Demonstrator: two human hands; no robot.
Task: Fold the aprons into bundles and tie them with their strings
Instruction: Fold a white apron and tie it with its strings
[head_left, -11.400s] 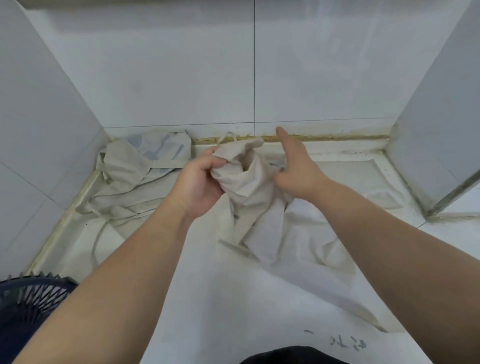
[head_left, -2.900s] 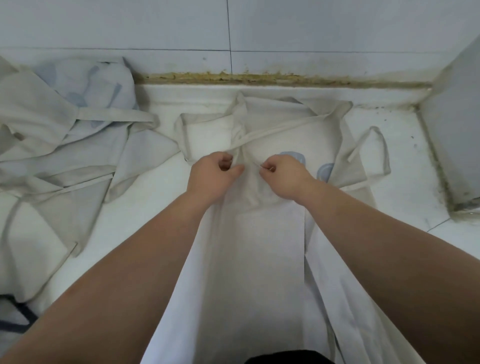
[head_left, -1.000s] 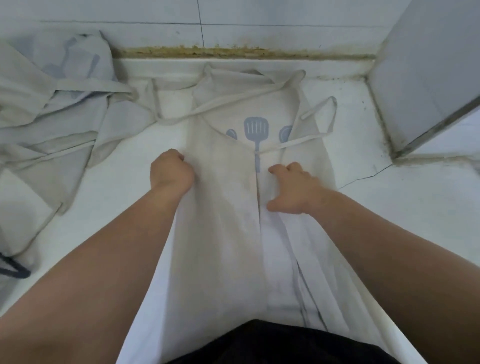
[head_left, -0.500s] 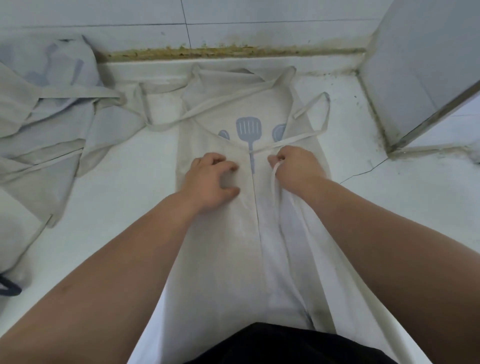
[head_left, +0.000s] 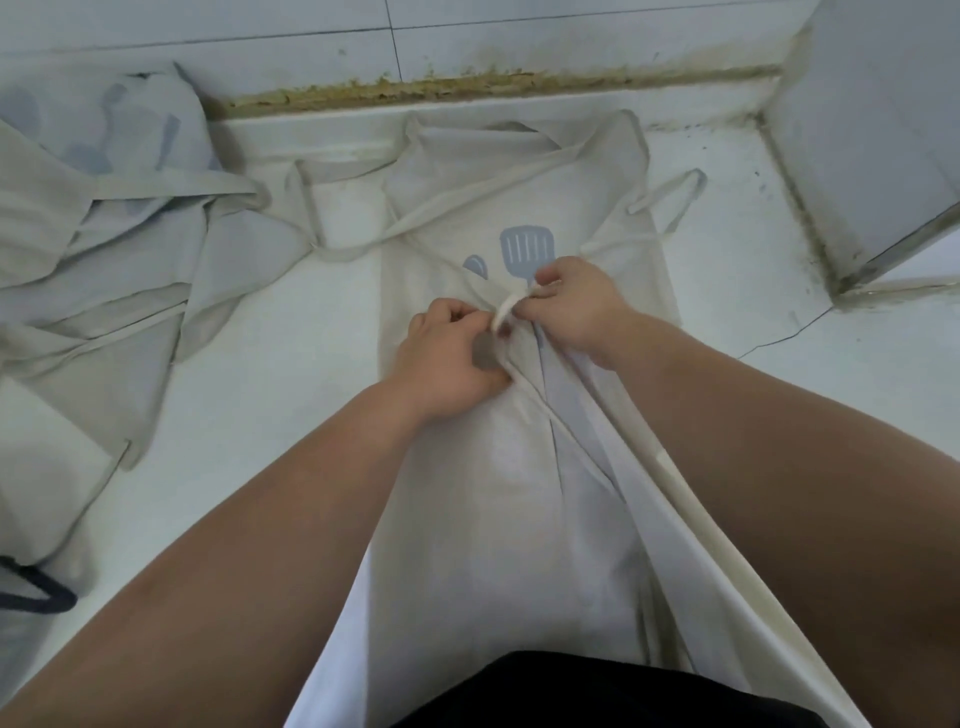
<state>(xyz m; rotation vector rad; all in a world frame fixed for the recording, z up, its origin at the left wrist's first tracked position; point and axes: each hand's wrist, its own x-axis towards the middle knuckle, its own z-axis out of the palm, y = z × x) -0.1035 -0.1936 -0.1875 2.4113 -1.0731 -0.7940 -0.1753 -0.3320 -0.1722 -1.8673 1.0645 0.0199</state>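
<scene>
**Both hands on one string over the flat apron**

Head view: A pale apron lies lengthwise on the white worktop, running from 6 o'clock up to 12 o'clock, where its bib end lies against the foot of the tiled wall. Its sides are folded in towards the middle, and a blue spatula print shows just above the hands.

The left hand rests on the cloth a little above centre. Its fingers are curled, and its grip is narrow, thumb and forefinger closed on a short loop of string. The right hand sits just beside it towards 1 o'clock, and its grip pinches the same string from the other side. The two hands nearly touch, with the string raised off the cloth between them.

More string trails loose at 11 o'clock and at 1 o'clock of the apron. A long folded edge runs from under the right wrist down towards 5 o'clock.

A heap of aprons lies crumpled at 9 to 10 o'clock, apart from the flat one. A white panel stands at 2 o'clock. Dark cloth fills the edge at 6 o'clock.
</scene>
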